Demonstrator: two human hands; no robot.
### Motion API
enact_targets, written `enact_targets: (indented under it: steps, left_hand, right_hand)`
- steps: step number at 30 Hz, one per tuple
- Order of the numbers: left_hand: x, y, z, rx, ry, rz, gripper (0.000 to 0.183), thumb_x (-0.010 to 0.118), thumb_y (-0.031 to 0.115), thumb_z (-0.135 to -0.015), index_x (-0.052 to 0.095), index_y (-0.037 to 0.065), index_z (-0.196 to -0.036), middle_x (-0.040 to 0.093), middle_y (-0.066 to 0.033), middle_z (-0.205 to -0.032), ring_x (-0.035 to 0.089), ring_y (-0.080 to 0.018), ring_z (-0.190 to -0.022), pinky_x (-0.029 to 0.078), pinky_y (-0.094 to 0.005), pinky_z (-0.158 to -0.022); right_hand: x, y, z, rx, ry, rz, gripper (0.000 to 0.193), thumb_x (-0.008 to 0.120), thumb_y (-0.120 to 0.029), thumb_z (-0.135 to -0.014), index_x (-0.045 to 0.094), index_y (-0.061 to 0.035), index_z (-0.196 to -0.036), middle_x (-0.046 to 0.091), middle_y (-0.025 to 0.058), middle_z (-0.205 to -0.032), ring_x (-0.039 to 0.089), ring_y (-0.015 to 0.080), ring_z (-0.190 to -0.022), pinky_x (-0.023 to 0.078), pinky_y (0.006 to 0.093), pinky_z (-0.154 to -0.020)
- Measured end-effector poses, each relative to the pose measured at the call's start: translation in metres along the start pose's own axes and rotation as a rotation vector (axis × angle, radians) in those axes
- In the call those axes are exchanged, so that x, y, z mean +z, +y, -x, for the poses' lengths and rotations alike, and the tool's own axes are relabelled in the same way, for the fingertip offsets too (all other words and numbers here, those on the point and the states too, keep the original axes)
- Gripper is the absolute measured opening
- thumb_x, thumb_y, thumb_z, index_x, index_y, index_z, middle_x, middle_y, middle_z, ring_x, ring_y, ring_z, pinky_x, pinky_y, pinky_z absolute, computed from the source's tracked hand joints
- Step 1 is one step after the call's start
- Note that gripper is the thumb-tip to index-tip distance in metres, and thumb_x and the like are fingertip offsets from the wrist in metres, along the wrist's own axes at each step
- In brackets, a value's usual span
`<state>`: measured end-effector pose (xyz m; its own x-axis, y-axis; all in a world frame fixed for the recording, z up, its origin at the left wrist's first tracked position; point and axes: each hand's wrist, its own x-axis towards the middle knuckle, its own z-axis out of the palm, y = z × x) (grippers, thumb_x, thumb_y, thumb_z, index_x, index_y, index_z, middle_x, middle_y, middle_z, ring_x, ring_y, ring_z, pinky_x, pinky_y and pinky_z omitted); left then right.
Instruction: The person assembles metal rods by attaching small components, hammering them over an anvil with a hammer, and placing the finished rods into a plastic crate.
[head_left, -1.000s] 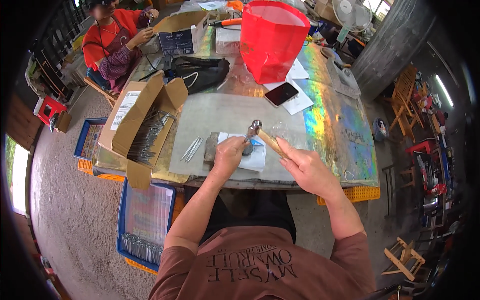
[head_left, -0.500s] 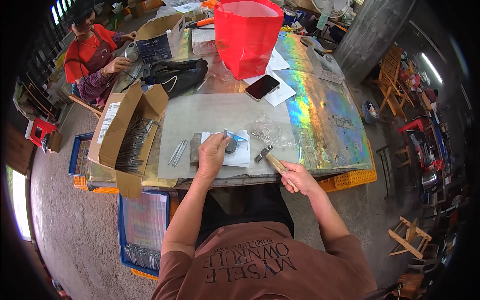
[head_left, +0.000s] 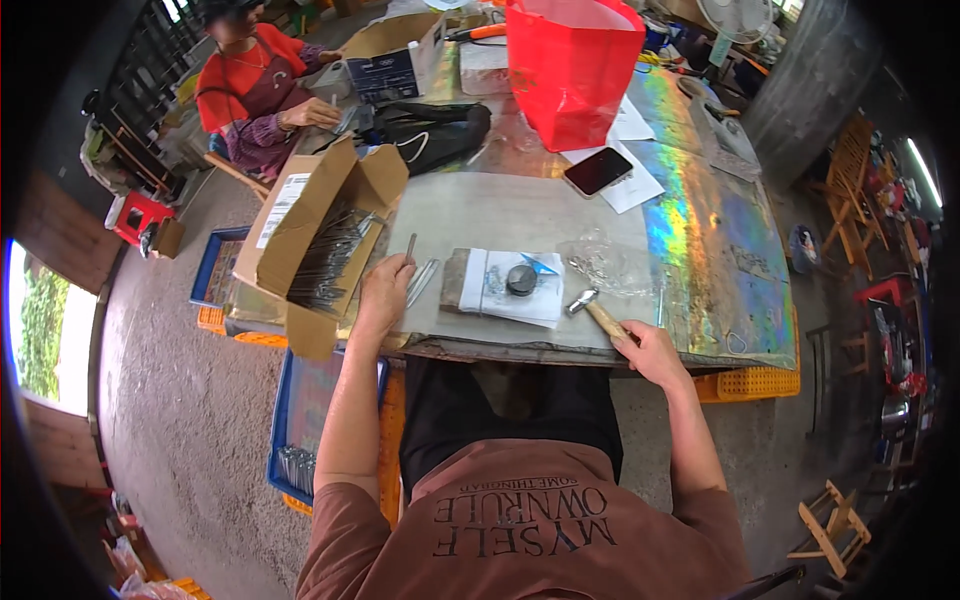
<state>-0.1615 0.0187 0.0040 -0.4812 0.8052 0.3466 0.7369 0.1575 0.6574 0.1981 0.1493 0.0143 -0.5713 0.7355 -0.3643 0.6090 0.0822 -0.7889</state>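
My left hand [head_left: 385, 292] is closed around a short metal rod [head_left: 411, 246], which sticks up above the fingers. Just right of that hand lie several thin silvery metal strips [head_left: 424, 282]. My right hand [head_left: 652, 352] grips the wooden handle of a ball-peen hammer [head_left: 602, 317], its head resting low at the table's front edge. Between the hands is a block topped with white paper [head_left: 540, 306], bearing a dark round disc [head_left: 521, 280] and a small blue shape [head_left: 538, 263]. An open cardboard box [head_left: 278, 240] full of thin metal rods [head_left: 335, 255] stands left of my left hand.
Clear plastic wrap [head_left: 605, 262] lies right of the block. Farther back are a phone [head_left: 598, 172] on papers, a red bag [head_left: 572, 75] and a black bag [head_left: 435, 135]. A co-worker [head_left: 262, 85] sits at the far left. Blue crates [head_left: 280, 440] stand below the table.
My left hand has moved left from the disc to beside the metal strips, still holding a rod. The hammer stays in my right hand. The whole view has shifted.
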Motion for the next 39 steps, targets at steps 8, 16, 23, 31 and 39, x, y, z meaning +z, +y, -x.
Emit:
enact_targets:
  steps: [8,16,23,31,39]
  left_hand:
    - [0.009,-0.033,0.010,-0.153,-0.061,-0.226,0.019,0.061,0.015,-0.071,0.060,0.004,-0.086,0.059,-0.0174,-0.082,0.056,-0.0344,-0.079,0.043,-0.0411,-0.069]
    - [0.013,-0.039,0.010,-0.169,-0.102,-0.290,0.018,0.059,0.019,-0.073,0.059,0.004,-0.085,0.058,-0.0167,-0.083,0.055,-0.0343,-0.081,0.042,-0.0422,-0.070]
    - [0.006,-0.031,0.015,-0.093,0.017,-0.226,0.017,0.058,0.014,-0.072,0.059,0.001,-0.083,0.058,-0.0173,-0.079,0.056,-0.0328,-0.074,0.044,-0.0371,-0.066]
    - [-0.009,-0.007,0.015,-0.179,0.202,0.191,0.019,0.062,0.004,-0.071,0.058,0.001,-0.089,0.052,-0.0038,-0.067,0.045,-0.0089,-0.058,0.040,-0.0212,-0.055]
    - [-0.074,0.103,0.023,0.058,0.250,0.661,0.022,0.059,-0.001,-0.075,0.055,-0.003,-0.097,0.053,-0.0032,-0.082,0.048,-0.0061,-0.073,0.040,-0.0179,-0.063]
  right_hand:
    - [0.016,0.003,0.006,-0.294,0.365,0.595,0.023,0.063,-0.019,-0.070,0.058,-0.0038,-0.088,0.055,0.0134,-0.075,0.054,0.0304,-0.071,0.043,0.0390,-0.062]
    - [0.027,0.013,0.006,-0.384,0.502,0.552,0.019,0.063,-0.014,-0.070,0.057,-0.0033,-0.084,0.052,0.0118,-0.074,0.051,0.0296,-0.072,0.042,0.0394,-0.063]
    - [0.027,0.019,0.007,-0.402,0.532,0.494,0.018,0.060,-0.014,-0.073,0.057,-0.0013,-0.085,0.051,0.0130,-0.075,0.050,0.0301,-0.072,0.041,0.0387,-0.064]
    - [0.028,0.023,0.006,-0.416,0.542,0.467,0.017,0.057,-0.012,-0.075,0.056,-0.0001,-0.087,0.053,0.0148,-0.077,0.051,0.0317,-0.075,0.041,0.0392,-0.065]
    - [0.029,0.021,0.005,-0.409,0.548,0.425,0.017,0.056,-0.013,-0.075,0.057,-0.0001,-0.086,0.053,0.0155,-0.077,0.051,0.0327,-0.075,0.040,0.0403,-0.066]
